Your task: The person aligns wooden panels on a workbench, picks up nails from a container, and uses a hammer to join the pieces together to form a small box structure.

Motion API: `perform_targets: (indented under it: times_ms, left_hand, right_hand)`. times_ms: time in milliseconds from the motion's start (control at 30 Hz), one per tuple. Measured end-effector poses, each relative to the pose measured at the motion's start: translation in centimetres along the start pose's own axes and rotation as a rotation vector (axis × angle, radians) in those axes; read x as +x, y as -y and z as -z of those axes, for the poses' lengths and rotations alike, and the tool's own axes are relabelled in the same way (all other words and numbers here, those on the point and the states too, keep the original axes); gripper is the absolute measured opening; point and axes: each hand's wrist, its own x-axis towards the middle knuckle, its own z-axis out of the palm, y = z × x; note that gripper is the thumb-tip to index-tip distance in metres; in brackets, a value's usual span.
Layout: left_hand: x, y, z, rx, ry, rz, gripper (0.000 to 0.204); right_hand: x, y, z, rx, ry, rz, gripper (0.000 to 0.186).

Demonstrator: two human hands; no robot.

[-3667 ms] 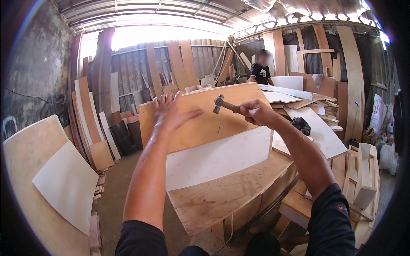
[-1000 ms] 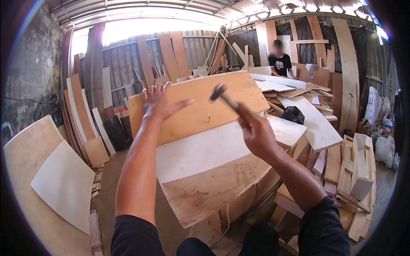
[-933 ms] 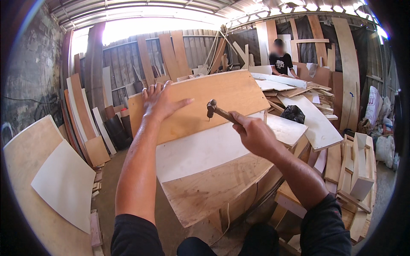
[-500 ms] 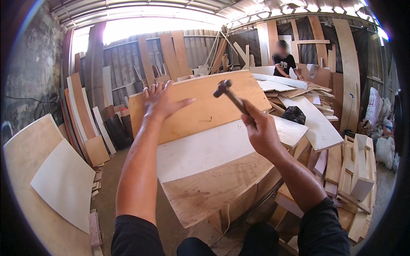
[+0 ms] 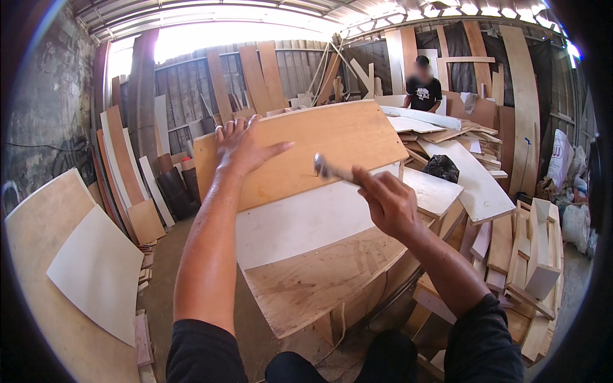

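My left hand (image 5: 241, 145) holds the upper edge of a light brown wooden board (image 5: 357, 137), fingers bent over the edge and thumb stretched across its near face. The board stands tilted on a workbench (image 5: 319, 281) with a white strip and a bare wood front. My right hand (image 5: 389, 203) is closed round the handle of a hammer (image 5: 341, 173). The hammer's head, blurred by motion, is at a nail standing in the board's face, right of my left thumb. Whether head and nail touch, I cannot tell.
Stacked boards and a black plastic bag (image 5: 442, 168) lie to the right, with wooden frames (image 5: 539, 246) nearer me. A person in a black shirt (image 5: 423, 94) stands beyond the stack. White panels (image 5: 96, 274) lean at left; planks line the far wall.
The hammer has swung down and left, from above the board to the nail. My right hand has lowered a little. My left hand stays put. The far person stands more upright.
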Motion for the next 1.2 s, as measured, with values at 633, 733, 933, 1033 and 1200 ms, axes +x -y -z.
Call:
perform_targets:
  times_ms: [633, 733, 933, 1033, 1200]
  left_hand:
    - [-0.1, -0.1, -0.1, 0.036, -0.026, -0.016, 0.116]
    - [-0.2, -0.4, -0.2, 0.028, -0.043, -0.021, 0.115]
    - [-0.1, -0.9, 0.6, 0.005, 0.017, 0.004, 0.121]
    - [-0.4, -0.5, 0.4, 0.007, 0.007, 0.008, 0.121]
    - [-0.3, -0.5, 0.5, 0.022, 0.011, 0.007, 0.121]
  right_hand:
    - [-0.8, -2.6, -1.9, 0.088, 0.172, 0.032, 0.051]
    - [-0.7, -2.6, -1.7, 0.278, 0.139, -0.242, 0.048]
    - [0.5, -2.8, -0.7, 0.330, 0.167, -0.345, 0.049]
    - [1.6, -1.0, 0.0, 0.196, 0.339, -0.317, 0.049]
    - [2.5, -0.5, 0.4, 0.393, 0.094, -0.440, 0.046]
